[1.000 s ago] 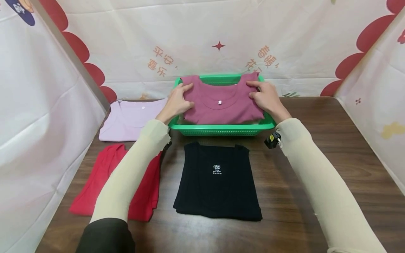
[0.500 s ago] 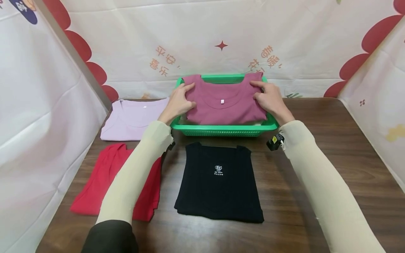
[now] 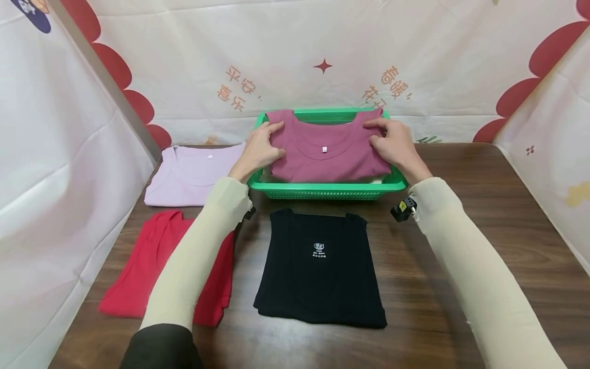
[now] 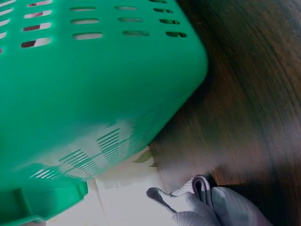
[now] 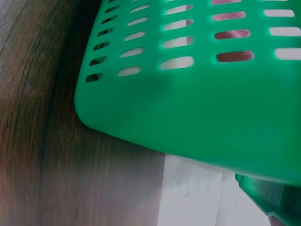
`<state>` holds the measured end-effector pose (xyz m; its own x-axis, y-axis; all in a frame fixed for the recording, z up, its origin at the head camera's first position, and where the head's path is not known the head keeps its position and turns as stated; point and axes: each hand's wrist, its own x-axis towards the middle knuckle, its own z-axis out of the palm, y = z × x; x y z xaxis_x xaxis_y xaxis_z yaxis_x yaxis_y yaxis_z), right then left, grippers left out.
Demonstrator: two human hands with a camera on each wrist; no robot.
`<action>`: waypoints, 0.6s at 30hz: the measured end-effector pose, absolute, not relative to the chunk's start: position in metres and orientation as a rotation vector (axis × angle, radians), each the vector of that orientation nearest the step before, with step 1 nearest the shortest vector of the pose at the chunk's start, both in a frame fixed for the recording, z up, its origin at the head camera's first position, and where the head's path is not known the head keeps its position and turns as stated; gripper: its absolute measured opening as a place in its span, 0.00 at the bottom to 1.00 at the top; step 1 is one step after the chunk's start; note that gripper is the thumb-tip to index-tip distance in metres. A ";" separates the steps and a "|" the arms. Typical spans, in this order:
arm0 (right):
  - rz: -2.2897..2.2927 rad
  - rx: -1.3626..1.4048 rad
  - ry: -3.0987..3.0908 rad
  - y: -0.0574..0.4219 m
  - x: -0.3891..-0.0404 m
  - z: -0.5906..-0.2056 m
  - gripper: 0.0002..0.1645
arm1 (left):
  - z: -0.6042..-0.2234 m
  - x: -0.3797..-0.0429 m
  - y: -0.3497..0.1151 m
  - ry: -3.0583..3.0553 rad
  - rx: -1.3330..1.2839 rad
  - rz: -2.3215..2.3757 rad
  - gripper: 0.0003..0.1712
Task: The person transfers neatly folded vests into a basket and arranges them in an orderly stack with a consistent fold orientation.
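A: Biggest first. Setting?

B: Pale printed backdrop [image 3: 276, 36] along far, left and right sides. Within it, brown wood-grain table [image 3: 488, 200].

A: Next size down?

B: Green slatted basket [image 3: 318, 192], far edge of table, roughly central.

A: Clothing outside it?

B: Three pieces, all lying flat, folding apparently finished. Black top [image 3: 318, 287] near, just in front of basket. Red top [image 3: 143, 266] near left, partly hidden by left sleeve [image 3: 184, 266]. Lilac top [image 3: 193, 174] far left, near basket, just beyond the red. None of the three inside basket.

A: Rose top [image 3: 322, 166]?

B: Folded, in basket mouth, neckline upward, shoulders reaching far rim. Pale cloth [image 3: 377, 180] peeping out beneath, near right corner; too little showing to identify.

A: Hands?

B: Well apart, both touching rose top: left hand [image 3: 260, 151] at left shoulder, right hand [image 3: 395, 143] at right. On each, thumb and forefinger spread over cloth, other fingers hidden. Pinching or merely pressing: cannot tell.

A: Progress, then?

B: Own estimate only: folding done on all visible pieces; rose top either almost settled or barely begun on a lift out. Cannot tell which. If settling, left to do: a little squaring-up, then letting go.

A: Smallest detail?

B: White neck tag [image 3: 324, 149], about centred, face up. Suggestive of a fairly square lie.
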<state>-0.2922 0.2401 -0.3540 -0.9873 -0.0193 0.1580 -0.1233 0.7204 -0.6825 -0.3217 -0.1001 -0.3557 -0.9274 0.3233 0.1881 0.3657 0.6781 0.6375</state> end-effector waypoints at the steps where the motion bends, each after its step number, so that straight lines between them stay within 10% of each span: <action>1: 1.113 0.114 -2.781 0.240 -0.292 -0.354 0.28 | -0.355 -0.321 -0.100 -2.827 -0.580 -1.088 0.48; 18: 0.997 0.126 -2.778 0.237 -0.291 -0.354 0.24 | -0.357 -0.322 -0.097 -2.876 -0.599 -0.996 0.46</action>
